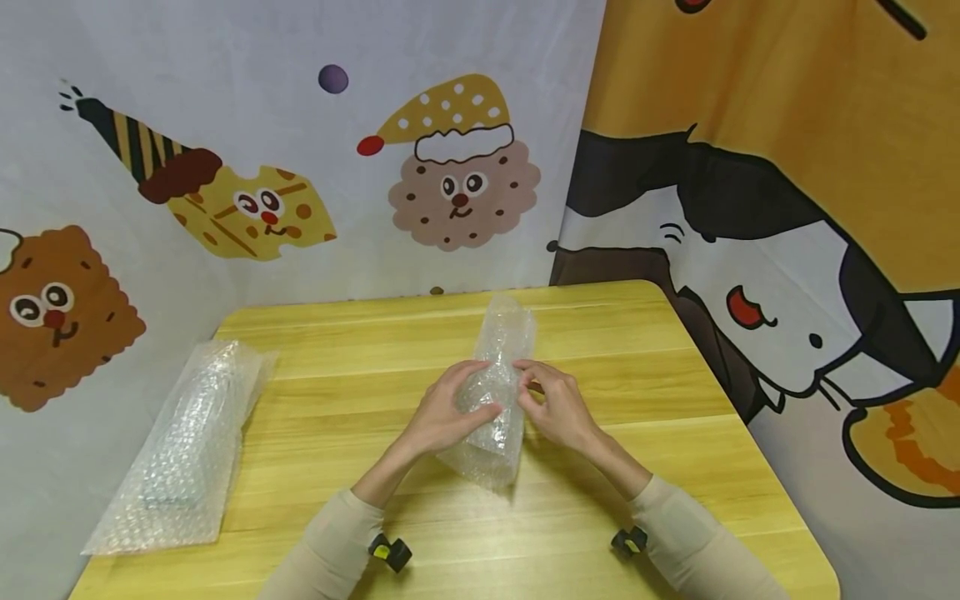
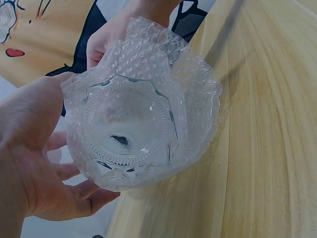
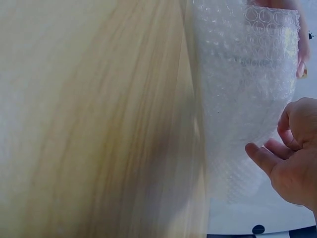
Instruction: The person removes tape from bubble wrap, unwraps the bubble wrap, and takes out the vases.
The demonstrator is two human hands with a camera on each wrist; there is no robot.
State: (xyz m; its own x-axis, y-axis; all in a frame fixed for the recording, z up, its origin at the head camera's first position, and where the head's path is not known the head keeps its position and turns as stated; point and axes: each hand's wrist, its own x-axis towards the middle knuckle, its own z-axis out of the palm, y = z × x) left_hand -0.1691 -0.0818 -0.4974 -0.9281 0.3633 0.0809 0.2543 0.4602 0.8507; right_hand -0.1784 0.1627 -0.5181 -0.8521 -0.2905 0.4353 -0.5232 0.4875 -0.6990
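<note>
2 pale sleeves [image 1: 327, 542] reach in from the near side, forearms angled inward. The left hand [image 1: 448, 410] curves round the left side of a bubble-wrapped bundle [image 1: 498, 383], thumb and fingers apart. At its right side the right hand [image 1: 560, 408] has bent fingers, thumb near the index finger; whether it pinches the film, I cannot tell. The bundle is over the middle of the tabletop [image 1: 637, 358], pointing away. Only the left wrist view shows its clear round base [image 2: 126, 124], ringed with ribs. A 2nd wrapped package [image 1: 191, 450] lies along the left edge, well apart. Bare wood runs to the right edge; past the far edge hangs printed cloth [image 1: 300, 50].
</note>
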